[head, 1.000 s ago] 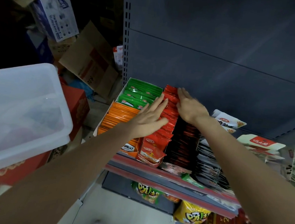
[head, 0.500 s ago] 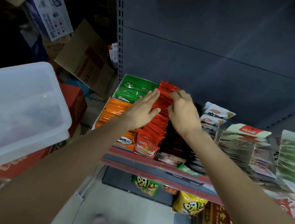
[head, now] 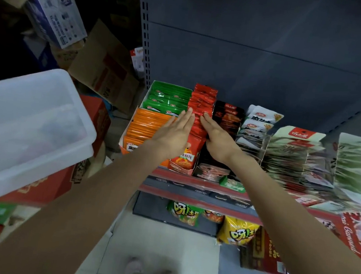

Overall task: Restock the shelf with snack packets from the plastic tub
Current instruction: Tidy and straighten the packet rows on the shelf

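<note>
A row of red snack packets (head: 202, 103) stands in a display box on the shelf (head: 194, 182). My left hand (head: 173, 133) lies flat with straight fingers against the row's left side. On the right side of the same row my right hand (head: 216, 139) presses flat, fingers straight. Neither hand holds a packet. The translucent plastic tub (head: 28, 127) sits at the left on red cartons; I see no packets in it.
Green packets (head: 168, 99) and orange packets (head: 146, 128) fill boxes to the left, black packets (head: 228, 117) and white packets (head: 261, 119) to the right. Cardboard boxes (head: 103, 68) pile up at the left. Bags of chips (head: 236, 232) lie on the lower shelf.
Both hands have drawn back from the far end of the red row toward its middle and now flank it with flat palms.
</note>
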